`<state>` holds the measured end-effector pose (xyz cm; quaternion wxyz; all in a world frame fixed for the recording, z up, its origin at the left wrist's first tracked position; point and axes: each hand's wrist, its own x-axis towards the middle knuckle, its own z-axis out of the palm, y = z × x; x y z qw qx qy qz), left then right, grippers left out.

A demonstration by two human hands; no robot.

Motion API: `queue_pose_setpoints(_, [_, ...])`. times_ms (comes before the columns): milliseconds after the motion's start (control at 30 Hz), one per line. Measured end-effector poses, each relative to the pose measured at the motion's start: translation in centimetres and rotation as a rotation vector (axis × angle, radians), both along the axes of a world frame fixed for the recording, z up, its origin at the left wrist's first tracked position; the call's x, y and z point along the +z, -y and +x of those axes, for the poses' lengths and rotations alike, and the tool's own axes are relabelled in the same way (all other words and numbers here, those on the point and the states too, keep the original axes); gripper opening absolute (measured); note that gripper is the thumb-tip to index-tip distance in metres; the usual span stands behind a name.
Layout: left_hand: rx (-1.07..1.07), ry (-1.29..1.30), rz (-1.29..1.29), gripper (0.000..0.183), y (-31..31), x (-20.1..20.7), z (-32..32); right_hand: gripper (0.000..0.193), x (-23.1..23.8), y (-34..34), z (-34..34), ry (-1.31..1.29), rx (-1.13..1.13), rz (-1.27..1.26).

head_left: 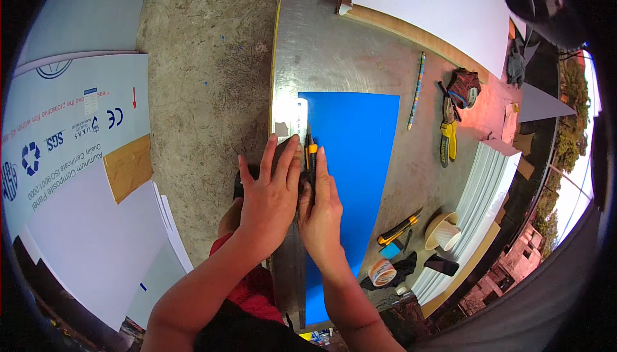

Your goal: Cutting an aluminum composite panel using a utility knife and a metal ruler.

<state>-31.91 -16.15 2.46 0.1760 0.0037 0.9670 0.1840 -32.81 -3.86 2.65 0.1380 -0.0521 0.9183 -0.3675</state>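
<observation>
A blue sheet (pixel 360 172) lies lengthwise on a metal-topped table (pixel 347 56). Along its left side runs a metal straightedge (pixel 301 113), bright with glare at the far end. My left hand (pixel 265 191) presses down flat over the straightedge and the table's left edge, fingers spread. In my right hand (pixel 322 217) is a yellow and black utility knife (pixel 312 153), its front pointing away from me. The knife sits right beside the straightedge, above the blue sheet. My fingers hide part of its handle, and I cannot tell whether its blade touches the sheet.
To the right lie a patterned pencil (pixel 417 88), yellow-handled pliers (pixel 448 139), another utility knife (pixel 398 228), a tape roll (pixel 382 273), a bowl (pixel 442 231) and a phone (pixel 441 264). White strips (pixel 475 191) are stacked beyond. Large panels (pixel 83 95) stand left, past the concrete floor (pixel 199 82).
</observation>
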Motion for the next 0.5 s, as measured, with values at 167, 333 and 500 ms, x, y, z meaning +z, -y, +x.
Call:
queue_pose_setpoints(167, [0.026, -0.008, 0.042, 0.070, 0.1, -0.1, 0.2, 0.069, 1.1, 0.5, -0.2, 0.131, -0.021, 0.043])
queue_pose_setpoints(333, [-0.006, 0.011, 0.007, 0.072, 0.0, -0.3, 0.1, 0.075, 1.9, 0.6, -0.7, 0.168, -0.024, 0.071])
queue_pose_setpoints(500, [0.002, -0.021, 0.012, 0.073, 0.2, -0.5, 0.1, 0.075, 2.6, 1.2, -1.3, 0.189, -0.021, 0.081])
